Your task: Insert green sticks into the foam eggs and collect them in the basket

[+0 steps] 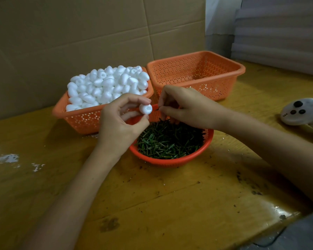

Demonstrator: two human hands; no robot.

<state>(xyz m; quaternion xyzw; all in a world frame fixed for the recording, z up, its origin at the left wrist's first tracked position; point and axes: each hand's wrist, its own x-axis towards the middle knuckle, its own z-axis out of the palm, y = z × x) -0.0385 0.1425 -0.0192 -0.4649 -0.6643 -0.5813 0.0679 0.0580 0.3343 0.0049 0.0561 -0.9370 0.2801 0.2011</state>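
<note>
Brown tabletop below. Pinching foam egg with left hand, green stick at three o'clock with right hand. Might crack foam if pushed crooked.

Left hand pinches a foam egg; right hand pinches a green stick.

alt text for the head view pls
Left hand pinches a white foam egg while the right hand holds a thin stick at it, above a round orange basket of green sticks. Behind, a rectangular orange basket heaped with foam eggs stands beside a second basket.
</note>
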